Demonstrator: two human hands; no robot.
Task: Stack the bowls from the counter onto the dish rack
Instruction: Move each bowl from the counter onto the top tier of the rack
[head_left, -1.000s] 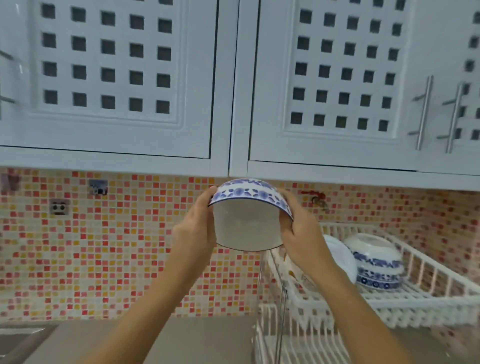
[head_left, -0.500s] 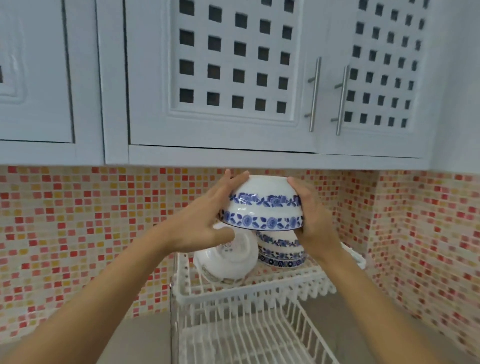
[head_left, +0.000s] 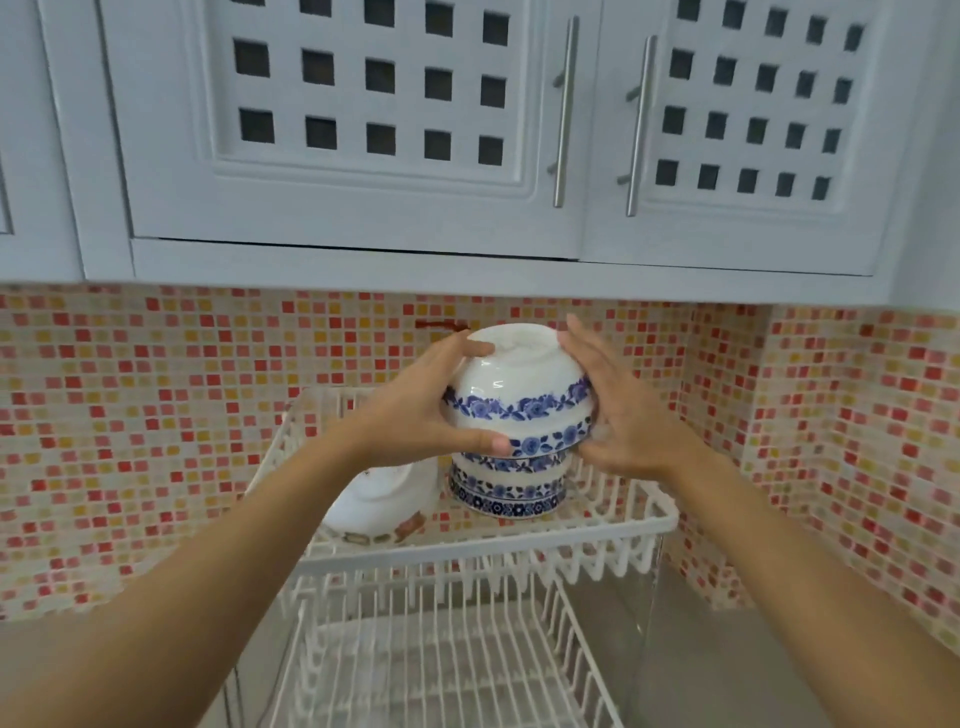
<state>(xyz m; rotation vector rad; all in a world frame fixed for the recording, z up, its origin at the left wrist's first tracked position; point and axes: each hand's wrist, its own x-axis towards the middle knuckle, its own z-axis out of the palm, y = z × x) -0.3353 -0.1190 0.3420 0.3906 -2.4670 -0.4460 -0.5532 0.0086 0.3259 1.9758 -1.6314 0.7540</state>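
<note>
Head view, dish rack (head_left: 488, 540): white wire, two tiers; upper tier carries the bowls, lower tier bare.
Stack (head_left: 506, 488): inverted blue-patterned bowls near the upper tier's back right corner; a white dish (head_left: 379, 499) leans just beside, toward its left edge.
Held bowl (head_left: 519, 395): upside down, axis roughly upright, directly above the stack, apparently touching it.
Left hand (head_left: 415, 410): clasps the bowl's left wall.
Right hand (head_left: 618, 415): clasps the right wall, equally near.
Judgement: a straight release should seat it.

two bare forearms, no sleeves, ringless fingers (head_left: 475, 349)
</note>
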